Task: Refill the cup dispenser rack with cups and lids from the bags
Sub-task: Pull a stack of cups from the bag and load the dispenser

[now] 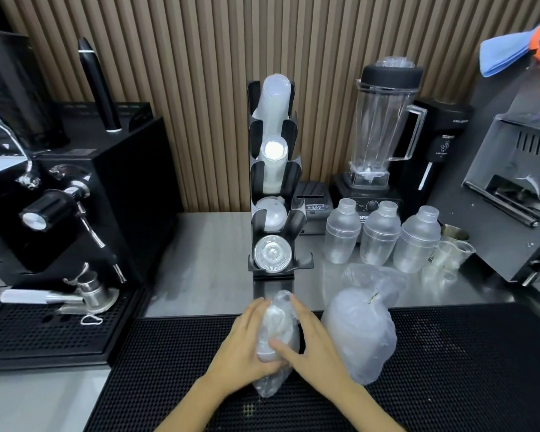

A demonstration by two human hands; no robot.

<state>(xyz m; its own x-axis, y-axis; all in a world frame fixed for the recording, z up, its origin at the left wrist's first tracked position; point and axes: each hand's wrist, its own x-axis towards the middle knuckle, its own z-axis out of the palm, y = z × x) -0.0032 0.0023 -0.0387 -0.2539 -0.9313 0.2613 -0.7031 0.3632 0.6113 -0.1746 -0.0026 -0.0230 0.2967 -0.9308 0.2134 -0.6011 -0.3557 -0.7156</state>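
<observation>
1. Both hands, left hand (242,347) and right hand (309,344), gripped the small bag (273,344) on the black mat (449,369).
2. Beyond stood the rack (273,182).
3. Slippery plastic could slide, spilling lids.

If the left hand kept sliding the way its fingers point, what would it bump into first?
The left hand already holds the small bag. Past that, probably the rack, though depth is hard to judge.

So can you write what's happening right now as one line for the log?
hands: left hand and right hand hold small clear bag | place: black mat | rack: partly filled | big bag: untouched
</observation>
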